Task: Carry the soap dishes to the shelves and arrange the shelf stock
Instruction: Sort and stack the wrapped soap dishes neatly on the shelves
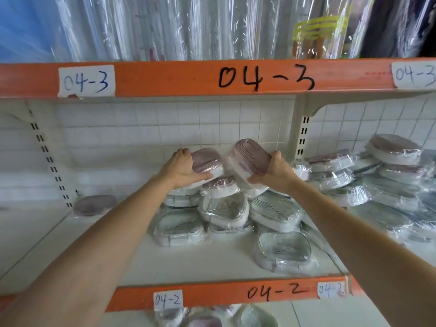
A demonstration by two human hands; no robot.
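White shelf (70, 251) holds plastic-wrapped soap dishes (224, 208); left hand (181, 169) and right hand (274, 172) fingers each clamp a pink-topped one.

A pile of soap dishes (226, 208) lies on the shelf (77, 251), another pile (377, 180) to its right.

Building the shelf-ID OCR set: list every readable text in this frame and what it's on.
"04-3": white paper label, left on the upper orange rail.
"04-3": black marker, written straight on that rail.
"04-3": white label, right end, cut by the frame edge.
"04-2": white label on the lower orange rail.
"04-2": marker on that rail.
"04-2": small white label, blurred but legible.
Wrapped soap dishes: no readable print.
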